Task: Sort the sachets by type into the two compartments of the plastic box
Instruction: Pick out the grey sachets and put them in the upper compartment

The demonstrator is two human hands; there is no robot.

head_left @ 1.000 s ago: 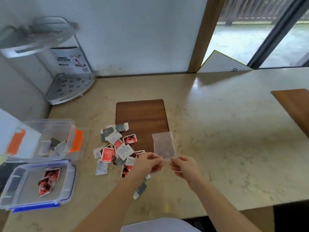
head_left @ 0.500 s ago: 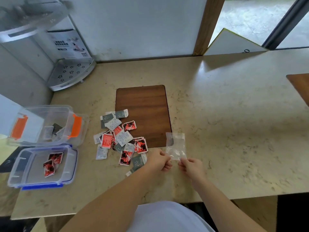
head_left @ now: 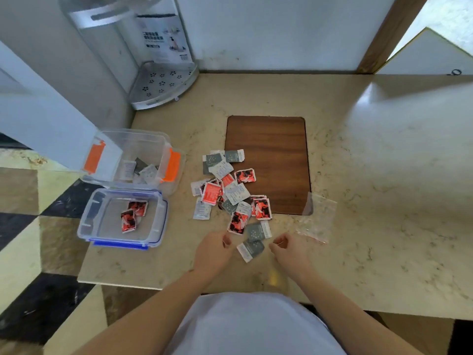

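The sachets point(head_left: 231, 193) are lying jumbled and overlapping on the bench point(head_left: 384, 175), right of the plastic box point(head_left: 122, 242) — grey ones landing in its far compartment, red in the near. Your left hand point(head_left: 213, 249) and right hand point(head_left: 289, 252) are hovering loosely curled, holding nothing. You're risking pinching two stuck types together — or mistaking a pale back.

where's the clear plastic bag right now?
Head view: the clear plastic bag lies flat on the countertop, right of the sachet pile, overlapping the near right corner of the wooden board, just beyond the right hand.
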